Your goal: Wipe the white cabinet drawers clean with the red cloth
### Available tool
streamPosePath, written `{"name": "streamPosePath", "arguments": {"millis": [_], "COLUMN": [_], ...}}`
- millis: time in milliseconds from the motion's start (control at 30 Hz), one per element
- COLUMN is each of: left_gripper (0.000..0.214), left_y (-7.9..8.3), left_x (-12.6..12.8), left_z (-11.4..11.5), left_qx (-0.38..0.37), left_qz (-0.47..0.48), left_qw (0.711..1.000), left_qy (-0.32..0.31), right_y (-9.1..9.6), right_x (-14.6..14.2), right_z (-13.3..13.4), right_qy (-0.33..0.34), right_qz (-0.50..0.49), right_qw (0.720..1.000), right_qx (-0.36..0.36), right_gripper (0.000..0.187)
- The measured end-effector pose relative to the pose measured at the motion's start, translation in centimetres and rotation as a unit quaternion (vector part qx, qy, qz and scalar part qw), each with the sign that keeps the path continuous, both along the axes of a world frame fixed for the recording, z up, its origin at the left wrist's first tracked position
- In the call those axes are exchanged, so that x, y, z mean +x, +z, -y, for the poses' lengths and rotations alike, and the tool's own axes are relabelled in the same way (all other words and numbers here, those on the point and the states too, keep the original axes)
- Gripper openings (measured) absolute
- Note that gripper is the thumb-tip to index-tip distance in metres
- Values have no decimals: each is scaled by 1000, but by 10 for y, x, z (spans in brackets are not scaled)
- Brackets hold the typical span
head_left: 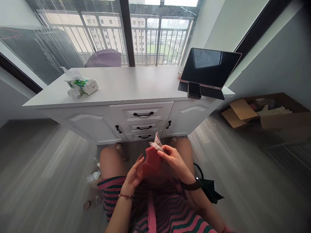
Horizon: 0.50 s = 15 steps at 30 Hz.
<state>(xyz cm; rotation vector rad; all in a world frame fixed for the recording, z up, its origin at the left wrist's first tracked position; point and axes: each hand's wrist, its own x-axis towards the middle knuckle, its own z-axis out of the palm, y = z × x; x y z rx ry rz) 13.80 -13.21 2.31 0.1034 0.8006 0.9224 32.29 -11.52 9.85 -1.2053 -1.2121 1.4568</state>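
A small red piece of cloth (153, 160) is held up over my lap, with a pale, pinkish-white fabric piece (156, 142) standing out at its top in two pointed flaps. My right hand (173, 159) pinches the pale piece between thumb and fingers, close to the red cloth's upper right corner. At the red cloth's left edge is my left hand (136, 171), its thumb and forefinger stretched out and apart. Whether its other fingers support the cloth from behind is hidden. The cloth's lower end blurs into shadow above my lap.
Ahead stands a white cabinet (136, 87) bearing a tissue pack (85, 85), a tablet (210, 69) and a phone (194, 90). An open cardboard box (284, 119) sits right on the floor. Beside my legs are a dark bag (209, 191) and crumpled plastic (93, 176).
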Motion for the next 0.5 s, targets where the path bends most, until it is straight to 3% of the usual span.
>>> {"name": "streamPosePath", "arguments": {"millis": [100,200,300,400,500], "left_gripper": [30,18,44,76,65], "left_y": [-6,-5,5,17,26], "left_x": [4,4,2,-1,-4], "left_z": [0,0,-2,-5,-9], "left_qx": [-30,-24,70,177,238], "left_qz": [81,57,-29,-144,-304], "left_qw": [995,998,993,970,920], "left_qy": [-42,9,92,86,70], "right_y": [-1,-4,-7,-11,-15], "right_x": [3,8,13,14,12], "right_z": [-2,-4,-5,-5,-6], "right_qy": [-15,-59,-46,-69,-87], "right_qz": [66,148,166,186,171], "right_qw": [997,986,983,976,978], "right_qx": [29,56,71,87,87], "right_gripper": [28,28,29,27,24]}}
